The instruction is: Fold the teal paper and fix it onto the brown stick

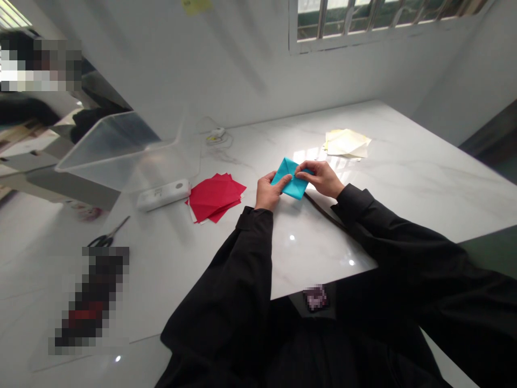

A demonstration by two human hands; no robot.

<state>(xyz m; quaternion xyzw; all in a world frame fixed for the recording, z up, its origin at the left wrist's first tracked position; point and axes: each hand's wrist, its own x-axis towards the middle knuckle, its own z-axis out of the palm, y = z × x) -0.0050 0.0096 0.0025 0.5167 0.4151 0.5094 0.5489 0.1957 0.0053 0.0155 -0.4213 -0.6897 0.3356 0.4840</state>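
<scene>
1. Left fingers (281, 180): curled closed on the lower-left edge of the blue folded paper (292, 183). Right fingers (302, 171): bunched together, pinching the paper's upper-right part. Neither hand is open. Risk: uneven pressure between the two grips could skew a crease or tear the thin paper.
2. Left hand (267, 192) and right hand (319, 179): close together at mid-frame, with the paper between them. It sits at or just above the counter; whether it touches, I cannot tell. Risk: a loosened grip could let the folds spring open.
3. Dark cord (324, 212): lies on the counter just below the right hand, near the black sleeve (355, 215). A sleeve catching it could jerk the right hand.
4. Red paper squares (215, 197): loose stack left of the hands. An elbow or draught could scatter them.
5. Cream paper sheets (346, 143): loose pile upper right, beyond the hands; equally easy to disturb.
6. White power bank (163, 194): beside the red stack, possibly a knock hazard.
7. Scissors (108, 235): lower left, blades exposed, handles partly pixelated. Reaching across carelessly could mean a nick.
8. Clear plastic bin (121, 153): upper left, overhanging the counter's (323, 253) edge; a bump could tip it.
</scene>
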